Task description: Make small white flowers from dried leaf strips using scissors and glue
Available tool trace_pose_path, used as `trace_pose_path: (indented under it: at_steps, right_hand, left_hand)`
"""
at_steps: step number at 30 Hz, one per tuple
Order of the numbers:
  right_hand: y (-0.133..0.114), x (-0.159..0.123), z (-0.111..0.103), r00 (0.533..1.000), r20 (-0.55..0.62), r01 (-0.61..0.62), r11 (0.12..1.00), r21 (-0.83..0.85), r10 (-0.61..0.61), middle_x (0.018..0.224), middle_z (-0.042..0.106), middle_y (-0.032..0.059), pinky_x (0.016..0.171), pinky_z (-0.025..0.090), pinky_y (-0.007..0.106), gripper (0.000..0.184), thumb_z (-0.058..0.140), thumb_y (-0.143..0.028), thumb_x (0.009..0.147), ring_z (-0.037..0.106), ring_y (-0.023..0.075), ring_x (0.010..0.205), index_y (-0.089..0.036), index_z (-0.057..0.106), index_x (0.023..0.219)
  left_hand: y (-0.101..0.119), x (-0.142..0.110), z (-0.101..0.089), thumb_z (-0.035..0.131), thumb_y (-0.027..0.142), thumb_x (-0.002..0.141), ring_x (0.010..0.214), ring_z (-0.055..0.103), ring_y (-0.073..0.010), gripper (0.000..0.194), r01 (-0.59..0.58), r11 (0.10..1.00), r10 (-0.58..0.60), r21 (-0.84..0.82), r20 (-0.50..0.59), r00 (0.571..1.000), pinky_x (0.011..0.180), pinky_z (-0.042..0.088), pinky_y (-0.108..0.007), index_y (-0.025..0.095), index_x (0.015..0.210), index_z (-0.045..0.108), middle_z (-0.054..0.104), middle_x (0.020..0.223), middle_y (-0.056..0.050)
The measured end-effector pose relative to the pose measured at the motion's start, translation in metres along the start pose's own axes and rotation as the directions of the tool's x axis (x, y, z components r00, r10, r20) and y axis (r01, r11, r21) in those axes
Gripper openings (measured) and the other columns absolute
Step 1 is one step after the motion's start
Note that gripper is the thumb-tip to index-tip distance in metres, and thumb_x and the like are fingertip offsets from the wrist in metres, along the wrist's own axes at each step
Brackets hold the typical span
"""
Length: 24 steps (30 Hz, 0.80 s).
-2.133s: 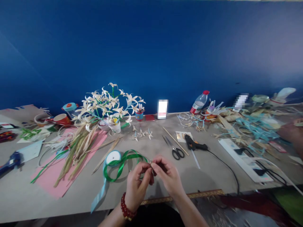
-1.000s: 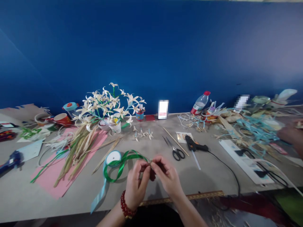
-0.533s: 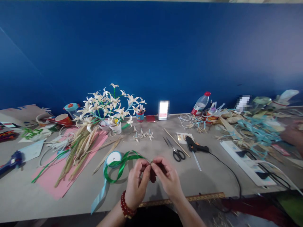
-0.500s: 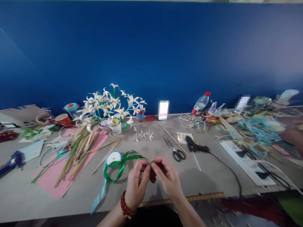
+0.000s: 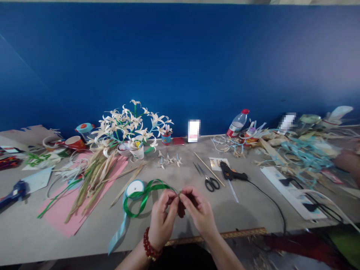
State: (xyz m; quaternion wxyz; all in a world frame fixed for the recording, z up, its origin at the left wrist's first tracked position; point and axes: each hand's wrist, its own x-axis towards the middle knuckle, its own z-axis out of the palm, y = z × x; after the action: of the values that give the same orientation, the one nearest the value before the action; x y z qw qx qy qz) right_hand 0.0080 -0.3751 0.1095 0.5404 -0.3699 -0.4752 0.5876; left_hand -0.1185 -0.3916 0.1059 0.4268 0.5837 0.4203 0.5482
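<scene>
A green ribbon (image 5: 144, 200) loops across the table and runs up to the fingertips of both hands. My left hand (image 5: 164, 212), with a red bead bracelet at its wrist, pinches the ribbon's end between thumb and forefinger. Thumb and forefinger of my right hand (image 5: 198, 210) are pinched at the same spot, touching the left fingertips. The small bit between them is mostly hidden. Left of the hands, a ribbon spool (image 5: 135, 188) with a light blue tail (image 5: 116, 238) lies by the green loops.
Scissors (image 5: 210, 180), a thin stick (image 5: 206, 167) and a black glue gun (image 5: 232, 172) lie to the right, before a power strip (image 5: 292, 195). Small white flowers (image 5: 170, 160) lie ahead. Dried husk strips (image 5: 92, 183) rest on pink paper (image 5: 56, 217). Another person's hand (image 5: 348, 161) is far right.
Both hands stay almost in place, still pinched together at the ribbon's end. The other person's hand at far right shifts slightly among the blue strips.
</scene>
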Motion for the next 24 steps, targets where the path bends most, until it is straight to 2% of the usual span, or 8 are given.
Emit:
trace_pose_path:
  at_steps: [19,24]
  right_hand:
    - [-0.0038,-0.0027,0.0018,1.0,-0.012,-0.014,1.0,-0.004,0.014,0.06,0.054,-0.0051,0.048,0.046,0.023,0.024,0.067,-0.042,0.085,0.054,0.0103,0.048,-0.02,0.059,0.084]
    - [-0.0046,-0.0025,0.0008,1.0,0.008,-0.007,1.0,-0.006,0.007,0.06,0.056,-0.0046,0.05,0.046,0.023,0.025,0.067,-0.042,0.085,0.054,0.0105,0.05,-0.019,0.059,0.084]
  left_hand:
    - [-0.0015,-0.0012,0.0019,0.048,0.025,0.097,0.058,0.059,-0.0123,0.012,0.011,1.0,-0.012,-0.029,-0.032,0.999,0.055,0.049,-0.023,0.019,0.09,0.056,0.059,0.07,0.001]
    - [0.0013,-0.0016,0.001,0.047,0.023,0.097,0.06,0.058,-0.0123,0.012,-0.025,0.999,0.026,0.021,-0.049,0.998,0.057,0.048,-0.023,0.019,0.089,0.056,0.059,0.07,0.0]
